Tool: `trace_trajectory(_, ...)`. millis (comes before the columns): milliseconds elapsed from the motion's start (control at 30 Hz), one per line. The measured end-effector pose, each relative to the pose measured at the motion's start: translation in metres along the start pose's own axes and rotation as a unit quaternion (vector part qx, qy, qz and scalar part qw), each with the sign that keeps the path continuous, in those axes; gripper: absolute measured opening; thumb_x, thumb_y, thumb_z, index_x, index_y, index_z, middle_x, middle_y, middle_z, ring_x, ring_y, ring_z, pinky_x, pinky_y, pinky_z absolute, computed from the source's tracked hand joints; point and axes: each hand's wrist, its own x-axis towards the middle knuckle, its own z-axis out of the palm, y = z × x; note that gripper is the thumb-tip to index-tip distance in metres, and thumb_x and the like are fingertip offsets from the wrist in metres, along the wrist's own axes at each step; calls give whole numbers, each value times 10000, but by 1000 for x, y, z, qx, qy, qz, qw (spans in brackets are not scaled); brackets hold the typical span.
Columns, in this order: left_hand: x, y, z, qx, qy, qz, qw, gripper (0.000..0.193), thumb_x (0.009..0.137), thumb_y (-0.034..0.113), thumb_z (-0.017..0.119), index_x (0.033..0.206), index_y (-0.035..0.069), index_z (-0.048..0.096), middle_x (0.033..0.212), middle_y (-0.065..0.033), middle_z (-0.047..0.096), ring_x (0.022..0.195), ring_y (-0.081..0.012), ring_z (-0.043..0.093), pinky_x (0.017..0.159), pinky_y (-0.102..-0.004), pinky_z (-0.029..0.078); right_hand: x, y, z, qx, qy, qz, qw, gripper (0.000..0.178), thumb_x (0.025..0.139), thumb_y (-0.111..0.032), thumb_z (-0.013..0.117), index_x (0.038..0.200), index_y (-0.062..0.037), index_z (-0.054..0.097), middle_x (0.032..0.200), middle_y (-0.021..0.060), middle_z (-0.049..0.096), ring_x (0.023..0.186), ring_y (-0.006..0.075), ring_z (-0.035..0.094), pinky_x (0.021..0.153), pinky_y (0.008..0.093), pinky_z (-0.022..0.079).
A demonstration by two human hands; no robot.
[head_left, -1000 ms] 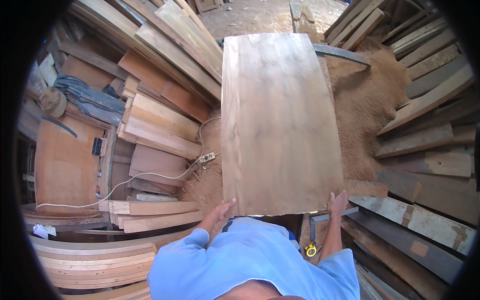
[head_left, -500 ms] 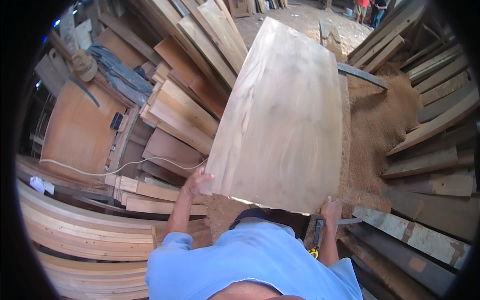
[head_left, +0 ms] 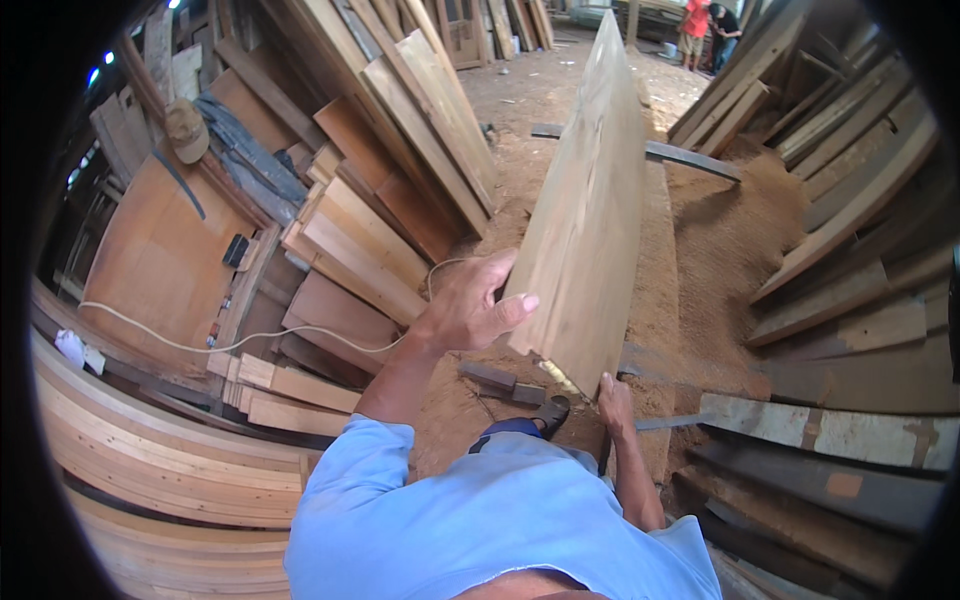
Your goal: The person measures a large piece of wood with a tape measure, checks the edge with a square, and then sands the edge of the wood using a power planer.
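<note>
A wide, pale wooden board [head_left: 585, 200] stands tilted up on its long edge in front of me, its far end reaching away across the floor. My left hand [head_left: 475, 305] grips the raised near-left edge, thumb over the face and fingers behind it. Low at the near end, my right hand [head_left: 615, 402] is closed on the board's bottom corner. A rough, yellowish strip runs along the near end between the two hands. Beneath the far part, a dark bar [head_left: 692, 160] lies crosswise.
Stacked planks [head_left: 170, 440] fill the left side, and more boards [head_left: 420, 110] lean beyond them. A white cord [head_left: 270, 328] trails past my left arm. Sawdust [head_left: 730, 240] is heaped at right beside leaning dark planks [head_left: 850, 330]. Two people [head_left: 708, 35] are far off.
The board has tipped from nearly flat to steeply on edge, its left side lifted. My left hand rose and moved right with it; my right hand shifted slightly left.
</note>
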Motion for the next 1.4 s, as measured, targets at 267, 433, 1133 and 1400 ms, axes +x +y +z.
trace_trajectory(267,20,-2,85,-101,-64,154,981,838,1011,619,384,1451,-94,360,1367,-280,478,1275,-364,496,1108,-448,369,-52,-142,-124,241,87,-333,907,806,973,-469,554,1511,83,319,1395,273,519,1266,358,551,1017,430,466)
trace_trajectory(433,29,-41,134,-5,-131,201,971,728,985,336,522,1590,52,235,1611,-227,273,1490,-360,260,1215,-442,240,-60,-187,-158,188,198,-262,926,599,973,-296,639,1406,69,445,1294,248,573,1169,309,602,952,401,495)
trace_trajectory(1133,90,30,210,88,108,397,907,483,755,31,695,1188,142,511,1534,-254,332,1501,-478,183,1209,-600,195,-79,86,-82,-63,172,190,964,456,942,-382,533,1107,34,621,1097,278,677,1024,441,650,894,520,506)
trace_trajectory(1400,85,38,203,86,93,391,912,621,645,2,736,1197,155,497,1532,-233,329,1480,-531,175,1180,-624,206,-84,152,30,-351,87,273,891,362,884,-341,676,1088,-48,738,1176,189,703,1148,298,659,969,444,528)
